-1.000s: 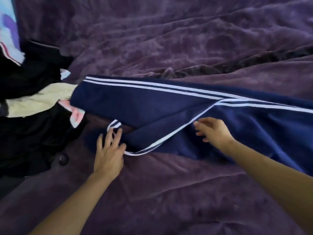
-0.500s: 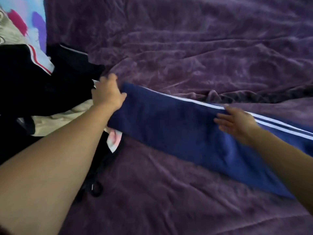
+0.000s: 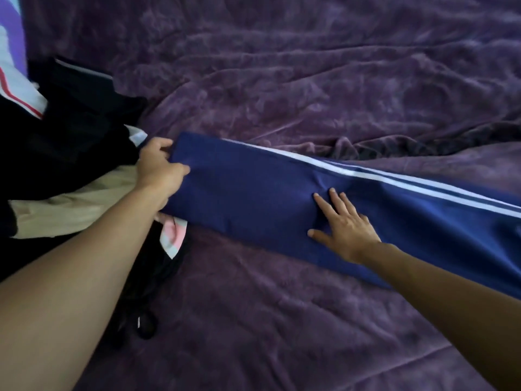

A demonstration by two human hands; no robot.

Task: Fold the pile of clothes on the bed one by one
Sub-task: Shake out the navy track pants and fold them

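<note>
Navy trousers (image 3: pixel 253 198) on bed (image 3: pixel 310 80): L grip (image 3: pixel 159 167) pinches end, R grip (image 3: pixel 345 230) flat, pressing.

rumpled purple blanket-covered bed (image 3: pixel 296 328)

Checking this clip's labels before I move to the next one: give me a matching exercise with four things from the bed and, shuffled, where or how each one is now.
Column one
1. left hand
2. right hand
3. navy trousers
4. cream garment

Column two
A. lies flat on the trousers, fingers spread
B. sits in the pile at the left
C. grips the end of the trousers
D. stretched across the purple blanket, white stripes along the far edge

Pairs: 1-C, 2-A, 3-D, 4-B
</note>
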